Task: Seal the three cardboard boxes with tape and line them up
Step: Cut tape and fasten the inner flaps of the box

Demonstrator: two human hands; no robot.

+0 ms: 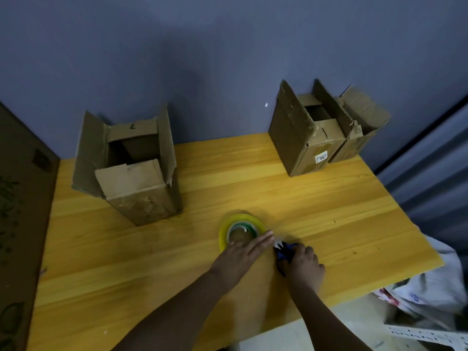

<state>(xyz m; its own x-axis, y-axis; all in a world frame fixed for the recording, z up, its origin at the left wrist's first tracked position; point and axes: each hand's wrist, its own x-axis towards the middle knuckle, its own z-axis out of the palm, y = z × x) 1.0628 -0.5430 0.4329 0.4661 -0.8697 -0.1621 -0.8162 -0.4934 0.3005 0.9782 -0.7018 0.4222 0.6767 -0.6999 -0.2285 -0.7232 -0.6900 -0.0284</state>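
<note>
Still prepping by the look of it, nothing sealed yet: all three boxes sitting open-flapped past the tape roll (241, 230), big box (131, 165) off to its far left, middle box (307, 134) and end box (359, 125) touching each other off to its far right. Left hand (243, 252) lying flat, fingers straight, pressing the near side of the roll; right hand (302, 262) curling around blue scissors (285, 250) just right of it. Probably needing a strip pulled and snipped next, then carrying over to a box.

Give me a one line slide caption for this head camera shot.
Left hand rests on the tape roll while the right hand grips blue scissors; three boxes stand open.
</note>
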